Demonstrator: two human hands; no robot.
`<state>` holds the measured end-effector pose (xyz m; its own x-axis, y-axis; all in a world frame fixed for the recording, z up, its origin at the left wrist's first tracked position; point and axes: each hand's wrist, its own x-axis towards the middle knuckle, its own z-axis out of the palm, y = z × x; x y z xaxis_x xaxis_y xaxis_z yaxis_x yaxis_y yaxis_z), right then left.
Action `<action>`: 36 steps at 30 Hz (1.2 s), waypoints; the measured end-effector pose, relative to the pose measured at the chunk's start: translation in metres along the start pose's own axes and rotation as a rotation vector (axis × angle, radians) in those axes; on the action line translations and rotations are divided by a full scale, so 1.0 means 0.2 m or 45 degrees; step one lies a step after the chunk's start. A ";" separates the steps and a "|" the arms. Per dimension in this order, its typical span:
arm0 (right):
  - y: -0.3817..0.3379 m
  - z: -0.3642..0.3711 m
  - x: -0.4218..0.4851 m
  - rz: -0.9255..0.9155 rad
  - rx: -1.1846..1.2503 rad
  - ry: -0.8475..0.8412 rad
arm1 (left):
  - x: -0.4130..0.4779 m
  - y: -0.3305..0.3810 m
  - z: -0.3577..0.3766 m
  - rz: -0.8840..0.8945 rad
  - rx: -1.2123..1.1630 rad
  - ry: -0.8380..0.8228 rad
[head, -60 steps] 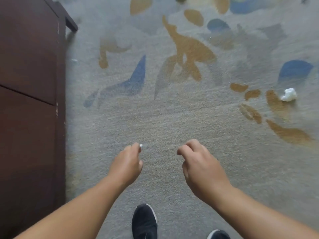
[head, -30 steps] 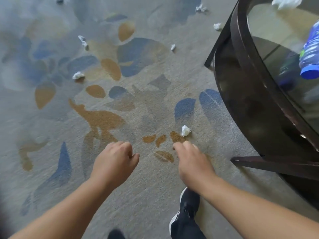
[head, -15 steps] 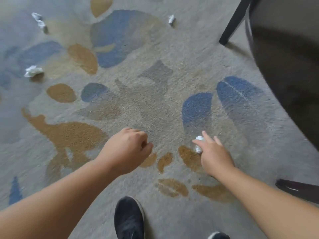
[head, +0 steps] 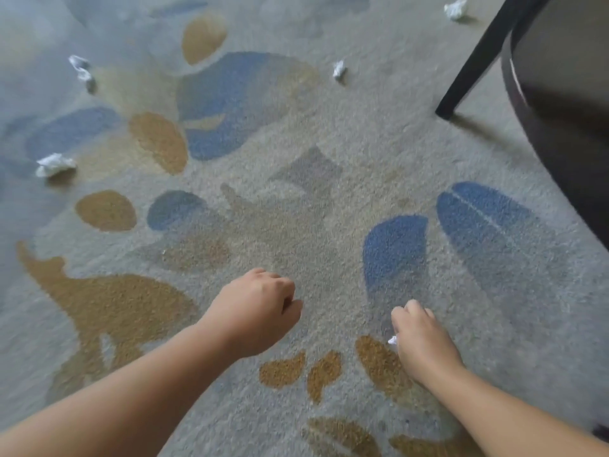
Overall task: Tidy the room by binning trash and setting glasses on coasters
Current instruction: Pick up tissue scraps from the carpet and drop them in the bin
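- Right hand (head: 425,341), at the lower right of the frame, curls its fingers round a white wad (head: 392,340) of paper. Only a small corner pokes out on the thumb side, over a tan patch of the carpet (head: 296,252).
- Left hand (head: 257,311), at lower centre, is clenched into a fist with the knuckles up; whether anything sits inside it cannot be seen.
- Both hands are low over the carpet and apart from each other; whether either touches the pile is unclear.
- Four more bits of crumpled paper lie loose on the carpet, well apart: the left wad (head: 54,164) at the left edge, the upper-left wad (head: 80,69), the centre wad (head: 339,69) at upper centre, and the top wad (head: 454,8) at the top right.
- Table (head: 560,127) — dark, with a curved edge — fills the right side; its black leg (head: 478,61) slants down to the carpet just below the top wad.
- Carpet is grey with blue and tan blotches.
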<state>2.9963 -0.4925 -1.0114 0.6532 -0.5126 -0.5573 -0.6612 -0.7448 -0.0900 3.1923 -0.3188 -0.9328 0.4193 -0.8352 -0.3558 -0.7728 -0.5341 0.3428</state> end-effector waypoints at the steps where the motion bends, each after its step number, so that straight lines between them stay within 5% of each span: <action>1: -0.04 -0.09 0.01 -0.026 0.075 0.048 | -0.01 0.00 -0.05 -0.014 -0.006 0.015; 10: -0.58 -1.20 -0.16 -0.235 0.326 0.152 | -0.31 0.04 -0.80 -0.153 -0.167 0.081; 20: -0.94 -1.92 -0.35 -0.206 0.336 0.092 | -0.51 -0.05 -1.68 -0.273 -0.158 0.131; 36: -0.61 -2.75 0.51 -0.253 0.299 0.041 | 0.69 0.09 -2.38 -0.366 -0.213 0.002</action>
<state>3.3470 -0.6881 -0.6032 0.7871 -0.3828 -0.4837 -0.5841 -0.7147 -0.3848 3.4626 -0.5065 -0.5617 0.6101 -0.6471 -0.4573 -0.5335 -0.7622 0.3666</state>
